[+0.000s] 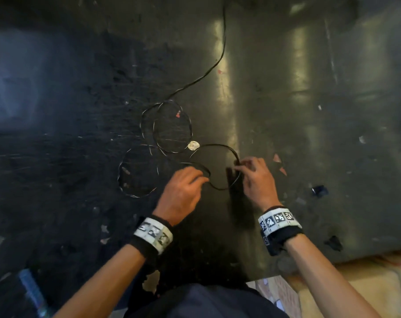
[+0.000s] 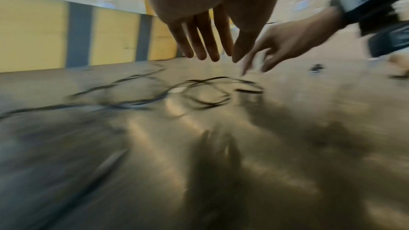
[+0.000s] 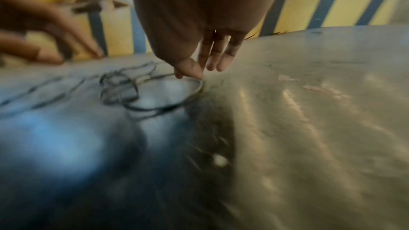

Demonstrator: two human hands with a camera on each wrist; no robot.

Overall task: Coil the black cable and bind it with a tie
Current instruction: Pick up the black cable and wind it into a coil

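Pinching the far right rim of the nearest black cable (image 1: 217,146) loop with right hand (image 1: 255,180), left hand (image 1: 183,191) loosely spread at its left side; remaining loops flat on the dark table (image 1: 332,111), up-left of the grip, tail running away.

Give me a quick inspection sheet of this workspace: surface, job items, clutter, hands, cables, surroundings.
Surface: dark scuffed table, glossy with glare.
Job's things: black cable in several loose flat loops, not gathered; no tie made out.
Clutter: round white tag by the loops, paper scraps, small dark object.
Grippers: right hand pinches the nearest loop; left hand over the cable, fingers straight in the left wrist view, grip not confirmed.
Cables: one tail runs off the far edge.
Surroundings: yellow and grey striped wall.
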